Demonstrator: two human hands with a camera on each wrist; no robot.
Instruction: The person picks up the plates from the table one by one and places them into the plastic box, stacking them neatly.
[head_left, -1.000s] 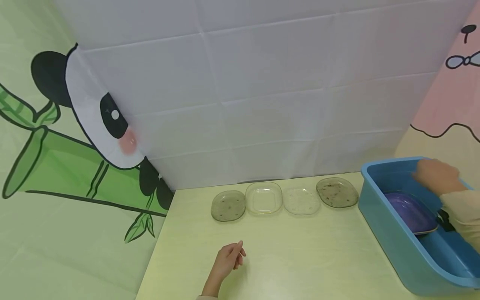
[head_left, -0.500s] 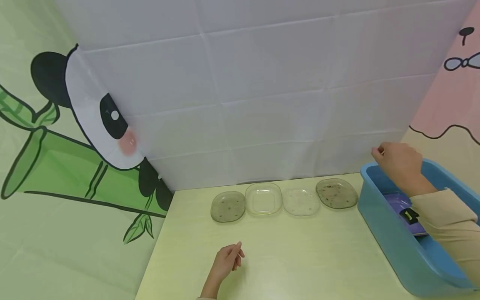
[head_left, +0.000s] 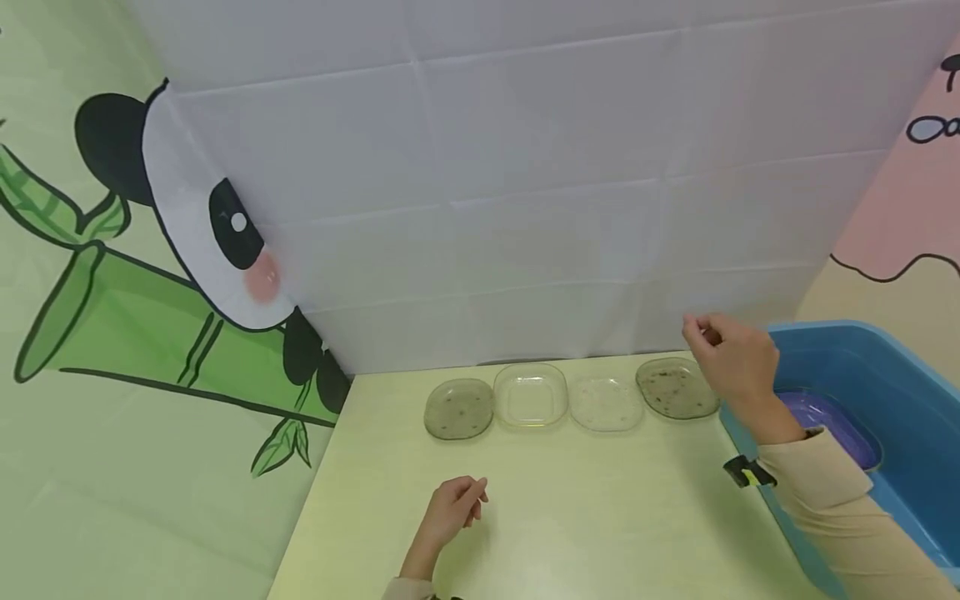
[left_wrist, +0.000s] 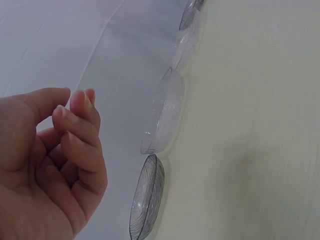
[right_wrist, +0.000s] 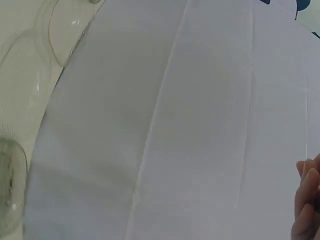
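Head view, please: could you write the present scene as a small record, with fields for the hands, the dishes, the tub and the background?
Dishes, left to right: grey speckled dish, square clear dish, pale clear dish, dark-spotted dish
Dish place: one row along the back of the yellow table
Tub: blue tub at the right, with a purple dish inside
Left hand: left hand above the table, fingers loosely curled, holding nothing
Right hand: right hand in the air, no item visible in it
Background: white cloth, panda picture at left
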